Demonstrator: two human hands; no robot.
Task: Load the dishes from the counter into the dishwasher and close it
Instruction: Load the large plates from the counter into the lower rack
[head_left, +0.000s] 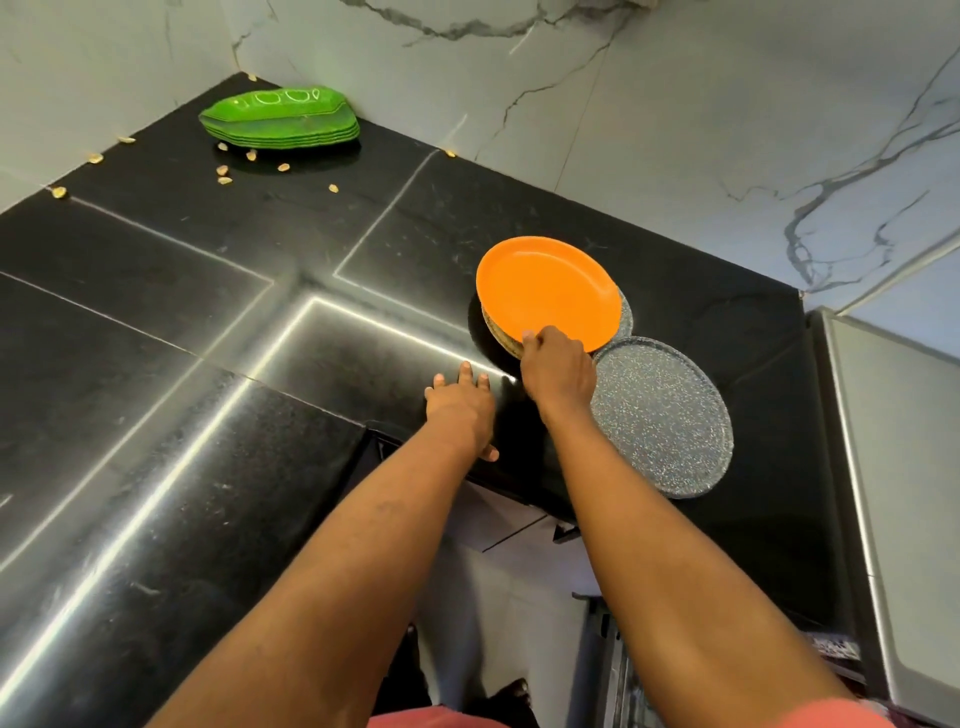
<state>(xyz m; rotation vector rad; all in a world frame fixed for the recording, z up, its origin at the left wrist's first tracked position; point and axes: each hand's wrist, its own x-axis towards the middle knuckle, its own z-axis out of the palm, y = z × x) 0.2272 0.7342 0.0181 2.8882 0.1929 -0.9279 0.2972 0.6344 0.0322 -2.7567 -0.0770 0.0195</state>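
Note:
An orange plate (548, 292) tops a small stack of plates on the black counter (218, 322), tilted up at its near edge. My right hand (557, 366) grips that near rim, thumb on top. Beneath it I see a beige plate edge (500, 335) and a speckled grey plate edge (626, 314). Another speckled grey plate (662, 415) lies flat just right of my right wrist. My left hand (461, 408) rests flat on the counter, fingers spread, holding nothing. A stack of green leaf-shaped plates (283, 118) sits in the far corner.
Small yellow scraps (224, 175) are scattered near the green plates. Marble walls (675, 130) bound the counter at back and right. A grey appliance (904, 467) stands at the right. Below the counter edge, part of a dark rack (613, 649) shows near my legs.

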